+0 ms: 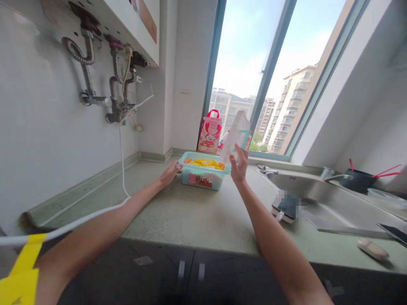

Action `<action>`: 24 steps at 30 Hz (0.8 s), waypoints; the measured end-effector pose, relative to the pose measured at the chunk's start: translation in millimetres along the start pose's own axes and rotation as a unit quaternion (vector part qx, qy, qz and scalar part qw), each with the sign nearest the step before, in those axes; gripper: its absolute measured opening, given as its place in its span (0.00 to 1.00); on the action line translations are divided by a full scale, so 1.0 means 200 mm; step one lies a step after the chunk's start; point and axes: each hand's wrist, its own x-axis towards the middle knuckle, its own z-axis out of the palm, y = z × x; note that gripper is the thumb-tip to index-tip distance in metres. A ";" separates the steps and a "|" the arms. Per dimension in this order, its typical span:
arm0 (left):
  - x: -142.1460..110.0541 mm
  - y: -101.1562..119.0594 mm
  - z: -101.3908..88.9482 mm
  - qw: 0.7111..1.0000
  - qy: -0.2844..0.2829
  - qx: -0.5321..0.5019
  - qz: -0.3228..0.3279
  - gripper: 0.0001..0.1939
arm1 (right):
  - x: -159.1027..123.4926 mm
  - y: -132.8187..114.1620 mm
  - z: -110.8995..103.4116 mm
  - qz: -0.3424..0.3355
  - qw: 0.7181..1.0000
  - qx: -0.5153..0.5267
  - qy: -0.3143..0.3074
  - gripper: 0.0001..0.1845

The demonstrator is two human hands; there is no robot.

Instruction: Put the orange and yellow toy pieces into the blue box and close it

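A light turquoise plastic storage box (205,178) stands on the countertop, its top uncovered and full of small yellow and orange packets (206,163). At its left end, my left hand (171,173) closes round the side just below the rim. My right hand (239,163) grips a whitish translucent lid (234,137) with a teal part along one side. The lid is tilted up on edge at the box's right end, and whether the two touch I cannot tell. Right behind the box is a pink bag with a red handle (210,133).
A steel sink (330,207) with a faucet lies to the right, a dark pot (356,180) at its far corner. A phone-like object (286,207), partly blurred out, rests by the sink's left edge. A white cable (122,161) hangs at left below the water heater (127,25).
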 end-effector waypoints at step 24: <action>0.01 0.01 -0.02 0.997 0.035 -0.065 -0.012 0.48 | 0.28 0.02 0.22 0.179 0.844 0.147 -0.484 0.21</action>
